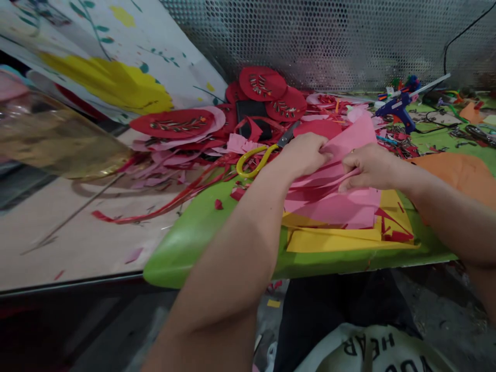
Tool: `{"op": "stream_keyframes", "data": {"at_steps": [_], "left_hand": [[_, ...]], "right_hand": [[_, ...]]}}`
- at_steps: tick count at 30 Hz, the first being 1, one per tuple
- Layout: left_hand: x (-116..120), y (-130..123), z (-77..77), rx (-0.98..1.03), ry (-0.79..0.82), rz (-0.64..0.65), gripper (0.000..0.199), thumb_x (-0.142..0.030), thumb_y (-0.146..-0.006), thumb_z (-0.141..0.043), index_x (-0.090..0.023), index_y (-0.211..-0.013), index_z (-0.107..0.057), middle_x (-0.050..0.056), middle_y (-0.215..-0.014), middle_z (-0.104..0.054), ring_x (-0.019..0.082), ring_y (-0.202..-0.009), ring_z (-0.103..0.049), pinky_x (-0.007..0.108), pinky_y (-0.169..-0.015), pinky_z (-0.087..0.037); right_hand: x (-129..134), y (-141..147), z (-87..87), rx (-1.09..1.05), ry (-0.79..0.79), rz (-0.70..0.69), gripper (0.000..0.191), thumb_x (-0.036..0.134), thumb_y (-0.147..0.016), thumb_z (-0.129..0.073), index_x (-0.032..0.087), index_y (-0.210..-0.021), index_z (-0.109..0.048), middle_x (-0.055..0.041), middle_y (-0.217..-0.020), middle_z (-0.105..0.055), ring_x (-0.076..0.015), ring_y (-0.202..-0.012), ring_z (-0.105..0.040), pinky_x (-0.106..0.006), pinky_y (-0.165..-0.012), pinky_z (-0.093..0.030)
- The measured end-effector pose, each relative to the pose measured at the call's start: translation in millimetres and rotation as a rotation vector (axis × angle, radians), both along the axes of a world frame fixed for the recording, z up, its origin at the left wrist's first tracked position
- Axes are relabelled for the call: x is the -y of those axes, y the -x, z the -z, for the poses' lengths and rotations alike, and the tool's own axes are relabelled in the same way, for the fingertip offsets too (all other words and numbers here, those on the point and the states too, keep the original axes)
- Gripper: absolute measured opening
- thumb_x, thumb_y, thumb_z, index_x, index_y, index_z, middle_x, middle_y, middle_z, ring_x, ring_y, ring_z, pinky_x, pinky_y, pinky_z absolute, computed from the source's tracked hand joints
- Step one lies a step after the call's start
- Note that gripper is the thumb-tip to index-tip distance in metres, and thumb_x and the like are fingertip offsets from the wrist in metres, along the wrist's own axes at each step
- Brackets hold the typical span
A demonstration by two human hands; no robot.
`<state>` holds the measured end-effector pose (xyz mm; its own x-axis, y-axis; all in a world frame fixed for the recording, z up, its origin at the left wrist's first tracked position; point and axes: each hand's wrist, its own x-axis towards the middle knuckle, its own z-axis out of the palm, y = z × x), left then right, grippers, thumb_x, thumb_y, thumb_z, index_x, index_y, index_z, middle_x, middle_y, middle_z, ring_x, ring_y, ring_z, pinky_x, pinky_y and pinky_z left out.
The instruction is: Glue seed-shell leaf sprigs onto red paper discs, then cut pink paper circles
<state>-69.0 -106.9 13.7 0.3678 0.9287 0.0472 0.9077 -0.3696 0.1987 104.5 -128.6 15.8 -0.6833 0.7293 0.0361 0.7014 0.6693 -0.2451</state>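
- The left hand (pixel 306 152) and the right hand (pixel 370 166) meet over the middle of the green board (pixel 186 243), both pinching the stack of pink paper sheets (pixel 337 204).
- The pink sheets lie on the yellow paper sheets (pixel 333 238), which lie on the board at its near edge.
- The yellow-handled scissors (pixel 258 157) lie just left of the left hand, at the board's far edge.
- Behind the hands sits the pile of red round paper cut-outs (pixel 263 85), against the perforated metal panel (pixel 329 36).
- The blue glue gun (pixel 399 106) rests far right, behind the right hand.
- The orange paper sheet (pixel 457 173) lies right of the right hand.
- The bench (pixel 77 243) extends left of the board.
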Motion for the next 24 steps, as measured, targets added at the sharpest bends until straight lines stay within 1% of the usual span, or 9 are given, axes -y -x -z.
{"op": "stream_keyframes", "data": {"at_steps": [3,5,7,9,12,15,18,21,24], "left_hand": [[1,0,-0.8,0.002,-0.009,-0.011,0.019,-0.031,-0.084,-0.052,-0.018,-0.073,-0.06,0.001,-0.065,-0.055,0.015,-0.064,-0.047,0.028,-0.059,-0.031],[1,0,-1.2,0.006,-0.007,-0.015,0.02,-0.033,-0.085,-0.052,-0.018,-0.072,-0.06,0.001,-0.064,-0.054,0.016,-0.064,-0.047,0.028,-0.06,-0.031],[1,-1,-1.3,0.012,-0.002,-0.019,0.021,-0.033,-0.085,-0.051,-0.018,-0.072,-0.059,0.001,-0.065,-0.054,0.016,-0.065,-0.047,0.029,-0.06,-0.031],[1,-1,-1.2,0.013,-0.001,-0.022,0.021,-0.032,-0.085,-0.051,-0.018,-0.073,-0.059,0.002,-0.066,-0.055,0.016,-0.065,-0.047,0.029,-0.061,-0.032],[0,-1,-1.0,0.009,0.003,-0.02,0.02,-0.032,-0.085,-0.052,-0.018,-0.075,-0.061,0.003,-0.069,-0.058,0.017,-0.068,-0.05,0.029,-0.063,-0.034],[1,0,-1.2,-0.011,0.007,-0.024,0.02,-0.033,-0.085,-0.051,-0.018,-0.08,-0.063,0.005,-0.074,-0.062,0.019,-0.073,-0.055,0.03,-0.066,-0.037],[2,-1,-2.7,-0.039,0.015,-0.016,0.022,-0.033,-0.084,-0.051,-0.017,-0.086,-0.066,0.008,-0.08,-0.066,0.021,-0.077,-0.058,0.031,-0.069,-0.04],[5,-2,-5.4,-0.08,0.034,0.033,0.023,-0.023,-0.079,-0.052,-0.017,-0.092,-0.069,0.009,-0.088,-0.07,0.023,-0.084,-0.062,0.03,-0.072,-0.042],[7,-1,-6.4,-0.11,0.055,0.06,0.032,-0.014,-0.073,-0.051,-0.016,-0.098,-0.071,0.01,-0.096,-0.072,0.023,-0.091,-0.064,0.029,-0.075,-0.044]], "right_hand": [[-8,-8,2.1,-0.153,0.141,-0.064,0.032,0.039,-0.086,-0.057,0.014,-0.065,-0.058,0.0047,-0.056,-0.044,-0.0069,-0.057,-0.038,-0.023,-0.057,-0.026],[-12,-13,1.8,-0.178,0.231,-0.098,0.031,0.034,-0.089,-0.051,0.013,-0.068,-0.06,0.0048,-0.056,-0.044,-0.0066,-0.057,-0.038,-0.023,-0.058,-0.028],[-12,-17,0.0,-0.17,0.278,-0.111,0.026,0.03,-0.088,-0.051,0.012,-0.072,-0.062,0.0043,-0.058,-0.047,-0.0067,-0.057,-0.04,-0.023,-0.06,-0.03],[-10,-17,-2.6,-0.172,0.281,-0.097,0.021,0.027,-0.084,-0.054,0.012,-0.073,-0.064,0.0035,-0.059,-0.052,-0.0071,-0.059,-0.043,-0.023,-0.06,-0.032],[-4,-14,-6.0,-0.196,0.215,-0.032,0.015,0.025,-0.076,-0.061,0.013,-0.068,-0.062,0.0034,-0.059,-0.053,-0.0078,-0.059,-0.046,-0.023,-0.06,-0.033],[-2,-13,-6.8,-0.219,0.182,0.027,0.017,0.027,-0.07,-0.069,0.015,-0.063,-0.059,0.0043,-0.057,-0.053,-0.0077,-0.058,-0.046,-0.022,-0.057,-0.033],[-6,-16,-5.7,-0.248,0.251,0.014,0.024,0.035,-0.072,-0.069,0.015,-0.063,-0.058,0.0043,-0.056,-0.053,-0.0078,-0.057,-0.048,-0.022,-0.056,-0.035],[-11,-21,-5.4,-0.325,0.315,-0.025,0.025,0.038,-0.078,-0.065,0.017,-0.067,-0.06,0.0023,-0.061,-0.058,-0.0093,-0.061,-0.053,-0.023,-0.058,-0.04],[-13,-23,-7.9,-0.422,0.259,-0.006,0.027,0.04,-0.081,-0.063,0.018,-0.066,-0.058,-0.0002,-0.069,-0.064,-0.012,-0.07,-0.058,-0.025,-0.062,-0.043]]}}
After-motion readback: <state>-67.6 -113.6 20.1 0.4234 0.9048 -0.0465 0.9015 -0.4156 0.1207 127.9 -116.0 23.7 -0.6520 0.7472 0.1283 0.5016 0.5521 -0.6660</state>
